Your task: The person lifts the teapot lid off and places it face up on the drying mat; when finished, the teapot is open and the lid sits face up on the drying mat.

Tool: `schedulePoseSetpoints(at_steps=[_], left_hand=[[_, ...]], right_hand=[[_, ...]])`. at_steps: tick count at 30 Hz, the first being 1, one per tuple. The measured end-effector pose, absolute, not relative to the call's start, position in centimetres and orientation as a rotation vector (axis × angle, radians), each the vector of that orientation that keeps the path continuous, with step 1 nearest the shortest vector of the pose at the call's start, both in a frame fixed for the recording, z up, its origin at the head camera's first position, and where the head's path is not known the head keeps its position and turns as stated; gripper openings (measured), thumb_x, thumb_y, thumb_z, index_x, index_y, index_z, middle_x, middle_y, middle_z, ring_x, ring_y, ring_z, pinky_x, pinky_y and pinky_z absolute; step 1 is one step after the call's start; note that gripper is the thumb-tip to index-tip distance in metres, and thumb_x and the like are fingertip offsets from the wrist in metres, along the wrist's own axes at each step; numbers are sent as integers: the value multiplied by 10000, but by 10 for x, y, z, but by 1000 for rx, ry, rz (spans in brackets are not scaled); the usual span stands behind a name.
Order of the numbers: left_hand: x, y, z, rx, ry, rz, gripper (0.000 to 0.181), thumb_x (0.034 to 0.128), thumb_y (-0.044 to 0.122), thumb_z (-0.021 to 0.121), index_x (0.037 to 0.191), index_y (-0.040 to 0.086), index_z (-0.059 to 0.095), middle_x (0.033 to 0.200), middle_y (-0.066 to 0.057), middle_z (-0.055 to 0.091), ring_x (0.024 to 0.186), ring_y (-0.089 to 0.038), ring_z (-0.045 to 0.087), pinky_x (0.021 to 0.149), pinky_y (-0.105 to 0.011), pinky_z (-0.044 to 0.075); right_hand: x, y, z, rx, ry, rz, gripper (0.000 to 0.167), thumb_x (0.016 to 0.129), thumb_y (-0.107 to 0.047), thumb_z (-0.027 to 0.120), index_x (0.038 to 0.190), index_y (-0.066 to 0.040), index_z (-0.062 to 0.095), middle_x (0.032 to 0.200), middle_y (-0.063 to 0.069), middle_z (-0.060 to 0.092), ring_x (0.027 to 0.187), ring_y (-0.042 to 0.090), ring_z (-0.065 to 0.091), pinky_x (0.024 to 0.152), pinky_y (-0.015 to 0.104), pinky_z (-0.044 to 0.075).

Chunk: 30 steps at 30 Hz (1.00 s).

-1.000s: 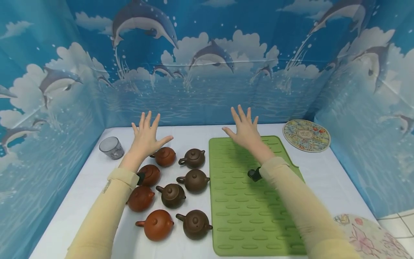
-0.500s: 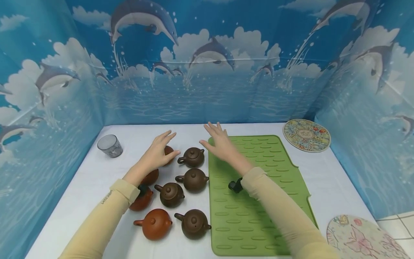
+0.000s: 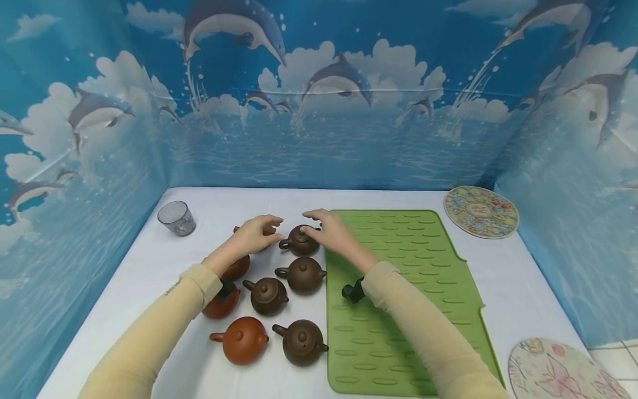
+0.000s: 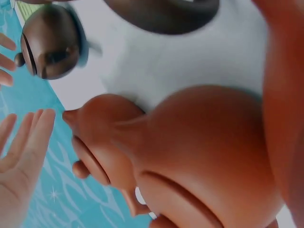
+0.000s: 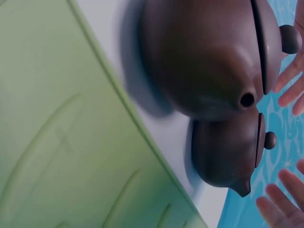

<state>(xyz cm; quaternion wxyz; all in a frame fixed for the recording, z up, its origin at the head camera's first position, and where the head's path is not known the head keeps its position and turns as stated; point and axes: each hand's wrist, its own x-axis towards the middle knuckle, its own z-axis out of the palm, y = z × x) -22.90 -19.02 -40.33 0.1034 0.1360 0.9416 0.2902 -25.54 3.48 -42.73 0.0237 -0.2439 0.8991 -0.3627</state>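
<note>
Above the rearmost reddish teapot (image 4: 109, 128), my left hand (image 3: 251, 235) hovers with loosely bent fingers and mostly hides it in the head view. The left wrist view shows that hand's fingers apart from the teapot. Over the lid and spout side of the rearmost dark brown teapot (image 3: 298, 245) is my right hand (image 3: 333, 233), thumb and fingers spread. In the right wrist view its fingers stay apart from the spout. Nearer in the dark column are a second dark teapot (image 3: 304, 276) and a third (image 3: 303, 342). Neither hand holds anything.
A green ridged mat (image 3: 408, 233) lies right of the teapots. Other teapots include an olive-brown one (image 3: 269, 296) and an orange-red one (image 3: 244, 341). A grey glass (image 3: 177, 218) stands back left. Round patterned mats (image 3: 480, 211) lie at right. A dolphin curtain (image 3: 319, 149) encloses the table.
Both hands have lowered and moved inward from a raised, spread pose toward the two rearmost teapots, their fingers bending more. The teapots stay in place; the head view has shifted slightly.
</note>
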Motion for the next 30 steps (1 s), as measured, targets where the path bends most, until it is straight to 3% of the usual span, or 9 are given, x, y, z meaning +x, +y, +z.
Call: schedulePoseSetpoints(at_steps=[4, 13, 23, 30], left_hand=[[-233, -181, -405, 312, 2734, 874, 460, 959, 252, 656, 1369, 67, 563, 1345, -156, 610, 1206, -313, 607, 968, -468, 523], [-232, -168, -417, 206, 2733, 889, 391, 956, 213, 661, 1316, 69, 609, 1280, -139, 655, 1182, -303, 620, 927, -424, 545], [-231, -161, -431, 141, 2811, 880, 248, 933, 132, 684, 1172, 69, 691, 1081, -122, 734, 978, -244, 689, 774, -338, 558], [-226, -163, -436, 87, 2828, 938, 258, 938, 147, 680, 1192, 102, 689, 1067, -116, 735, 903, -211, 692, 685, -274, 543]], right_hand=[[-257, 33, -430, -744, 2756, -1148, 354, 942, -208, 674, 1258, -48, 662, 1281, 132, 658, 1173, 290, 625, 950, 376, 547], [-262, 28, -436, -739, 2773, -1076, 300, 930, -186, 692, 1201, -58, 700, 1246, 115, 679, 1154, 289, 631, 963, 415, 530], [-261, 24, -440, -746, 2826, -1025, 207, 905, -162, 719, 1088, -70, 749, 1152, 108, 711, 1106, 265, 651, 954, 404, 526], [-263, 18, -441, -766, 2837, -1013, 182, 896, -165, 732, 1046, -66, 756, 1139, 106, 717, 1108, 263, 653, 972, 395, 517]])
